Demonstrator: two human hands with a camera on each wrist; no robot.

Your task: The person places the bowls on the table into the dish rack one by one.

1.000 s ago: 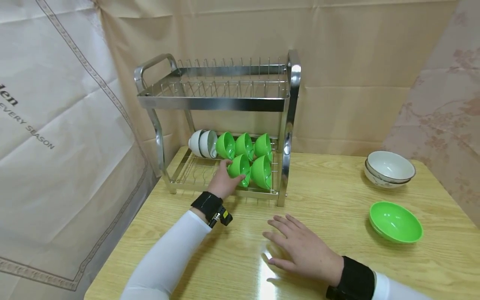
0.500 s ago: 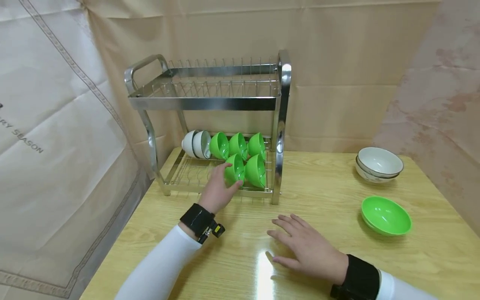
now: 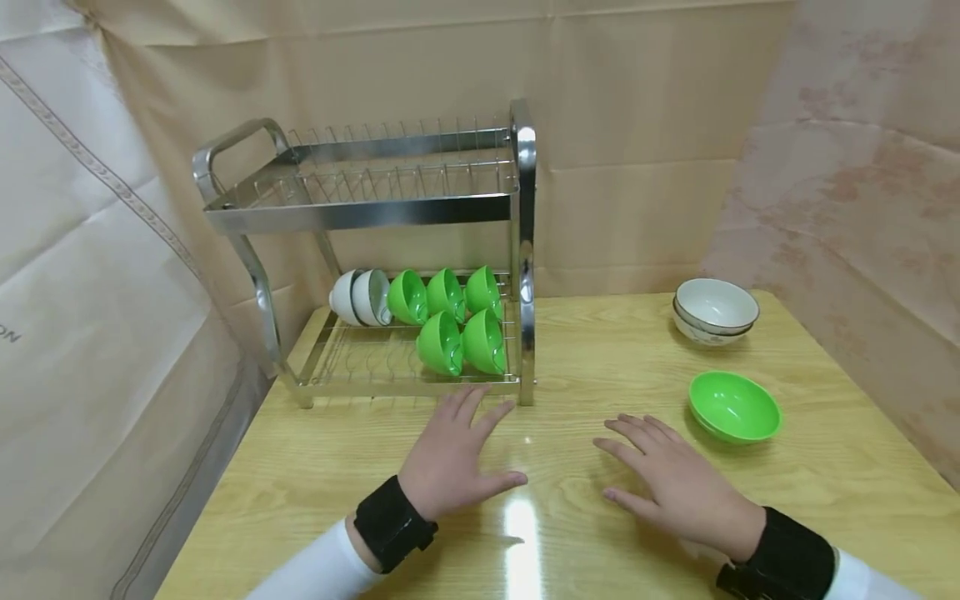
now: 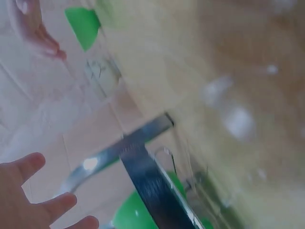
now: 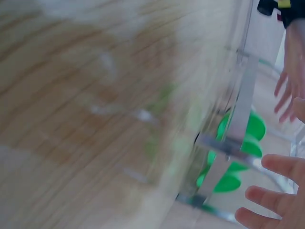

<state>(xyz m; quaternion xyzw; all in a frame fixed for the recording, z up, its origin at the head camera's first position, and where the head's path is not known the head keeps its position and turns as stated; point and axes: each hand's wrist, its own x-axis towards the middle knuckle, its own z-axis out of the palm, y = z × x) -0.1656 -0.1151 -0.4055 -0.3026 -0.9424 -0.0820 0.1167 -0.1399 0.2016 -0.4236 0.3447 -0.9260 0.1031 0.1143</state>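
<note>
Backdrop [image 3: 615, 100]: beige cloth behind, patterned cloth [image 3: 840, 167] at R, white printed sheet [image 3: 82, 375] at L.
Table [image 3: 600, 350]: wood-look top, reflecting light close to us.
Rack [image 3: 360, 215]: 2-tier metal; on lower tier we count 2 white bowls [image 3: 370, 298] & 5 green bowls [image 3: 482, 343], all on edge, approx. facing R.
L hand [image 3: 450, 458]: released, fingers spread, holding nothing; just in front of rack.
R hand [image 3: 682, 492]: also released, nothing in it, fingers apart over table.
Loose green bowl [image 3: 735, 404]: on table, rim up, ahead & to R of our R hand, near but not touching; round, so no long axis; poss. >1 nested, can't tell. R hand is clearly nearer, L hand well apart.
White bowl stack [image 3: 716, 308]: 2 nested, rim up, beyond loose green bowl, farther from us.
</note>
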